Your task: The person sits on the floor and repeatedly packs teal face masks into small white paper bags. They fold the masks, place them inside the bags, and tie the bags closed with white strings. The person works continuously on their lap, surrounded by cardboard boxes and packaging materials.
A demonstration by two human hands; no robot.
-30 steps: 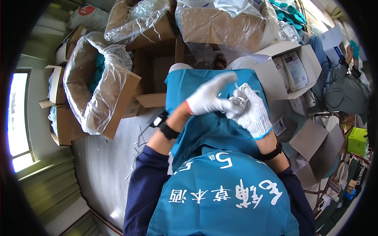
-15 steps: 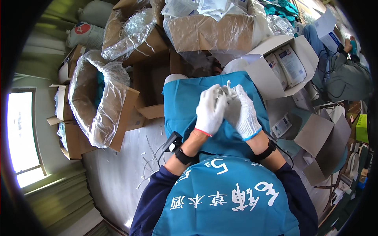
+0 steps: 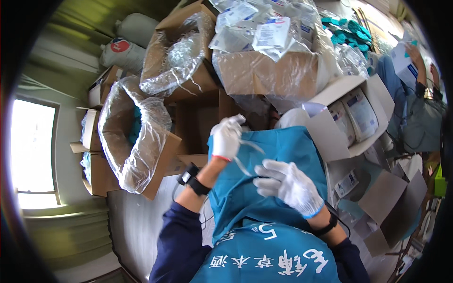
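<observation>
My left hand, in a white knit glove with a red cuff edge, is raised over the far left edge of the blue apron. Its fingers are closed on a thin whitish strip that dangles toward the lap; the exact kind of strip I cannot make out. Lower and to the right, my right hand, gloved in white with a blue cuff edge, hovers above the apron. Its fingers stretch out to the left with nothing held in them, apart from the strip's hanging end.
A plastic-lined carton stands at left, with another carton holding clear plastic strips behind it. Ahead is a large carton heaped with white packets. A white box of packets sits right. Another person works at far right.
My hands were together over the lap and have parted. The left went toward the far left with the strip; the right dropped back and its fingers straightened. The whole view has shifted.
</observation>
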